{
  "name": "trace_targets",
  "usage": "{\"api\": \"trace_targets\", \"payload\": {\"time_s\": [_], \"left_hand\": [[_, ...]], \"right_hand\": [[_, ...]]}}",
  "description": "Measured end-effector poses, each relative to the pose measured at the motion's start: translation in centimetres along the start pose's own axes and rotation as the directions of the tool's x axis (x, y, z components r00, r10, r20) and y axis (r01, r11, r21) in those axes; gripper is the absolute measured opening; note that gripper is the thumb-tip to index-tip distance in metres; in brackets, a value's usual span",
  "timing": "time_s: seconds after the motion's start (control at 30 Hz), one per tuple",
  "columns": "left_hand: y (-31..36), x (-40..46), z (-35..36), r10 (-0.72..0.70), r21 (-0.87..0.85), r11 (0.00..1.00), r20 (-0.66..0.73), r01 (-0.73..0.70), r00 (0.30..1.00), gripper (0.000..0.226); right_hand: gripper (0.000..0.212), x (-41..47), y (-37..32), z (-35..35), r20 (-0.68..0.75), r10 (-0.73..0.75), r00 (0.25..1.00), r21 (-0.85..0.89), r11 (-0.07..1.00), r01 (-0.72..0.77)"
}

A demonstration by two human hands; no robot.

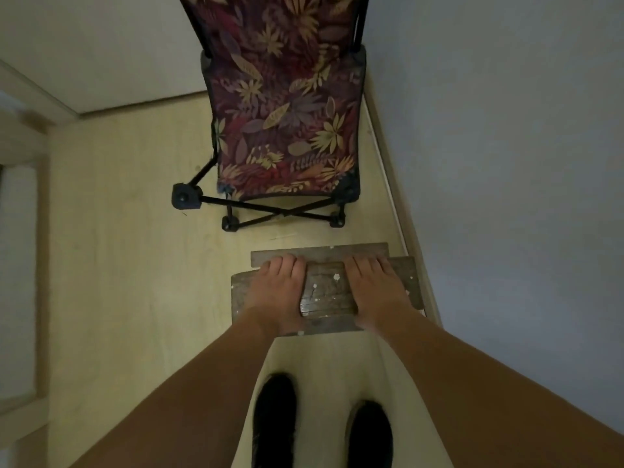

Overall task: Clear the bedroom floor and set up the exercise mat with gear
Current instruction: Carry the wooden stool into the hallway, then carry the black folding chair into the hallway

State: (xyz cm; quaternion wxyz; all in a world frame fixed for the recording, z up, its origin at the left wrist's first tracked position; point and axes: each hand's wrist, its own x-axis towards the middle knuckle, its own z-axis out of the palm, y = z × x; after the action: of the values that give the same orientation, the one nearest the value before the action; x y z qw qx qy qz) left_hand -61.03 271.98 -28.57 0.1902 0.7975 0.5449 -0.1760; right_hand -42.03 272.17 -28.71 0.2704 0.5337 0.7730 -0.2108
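A low wooden stool [327, 292], worn and flecked with pale paint, sits on the floor [135, 265] just in front of the folding chair [287, 130] with leaf-print fabric, close to the wall [506, 163]. The left hand [275, 288] and right hand [376, 288] lie on its top, one at each side, fingers [283, 263] curling over the far edge toward the chair, gripping the stool. Two dark shoes [275, 420] stand on the near side of the stool.
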Motion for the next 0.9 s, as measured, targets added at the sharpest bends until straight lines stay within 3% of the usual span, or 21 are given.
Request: {"api": "trace_targets", "payload": {"time_s": [0.2, 0.4, 0.63, 0.8, 0.9], "left_hand": [[-1.8, 7.2, 9.6, 0.002, 0.002, 1.000, 0.004, -0.002, 1.000, 0.106], [-2.2, 5.9, 7.9, 0.002, -0.006, 1.000, 0.077, -0.001, 0.997, 0.103], [1.5, -3.5, -7.9, -0.033, -0.119, 0.992, 0.090, 0.044, 0.995, 0.075], [6.7, -15.5, -26.2, 0.090, -0.066, 0.994, 0.014, -0.089, 0.996, 0.071], [9.3, -21.0, -32.1, 0.126, -0.054, 0.990, -0.043, -0.129, 0.991, 0.073]], "right_hand": [[0.111, 8.7, 1.3, 7.6, -0.013, 0.007, 1.000, -0.015, 1.000, -0.007], [0.110, 6.9, 1.0, 7.2, 0.025, 0.023, 0.999, 0.121, 0.992, -0.026], [0.090, -8.6, 0.4, -4.9, 0.041, 0.057, 0.998, 0.337, 0.939, -0.068], [0.077, -26.1, -0.4, -18.4, -0.068, 0.149, 0.987, 0.474, 0.875, -0.099], [0.068, -33.2, -1.2, -22.6, -0.144, 0.211, 0.967, 0.532, 0.840, -0.104]]}}
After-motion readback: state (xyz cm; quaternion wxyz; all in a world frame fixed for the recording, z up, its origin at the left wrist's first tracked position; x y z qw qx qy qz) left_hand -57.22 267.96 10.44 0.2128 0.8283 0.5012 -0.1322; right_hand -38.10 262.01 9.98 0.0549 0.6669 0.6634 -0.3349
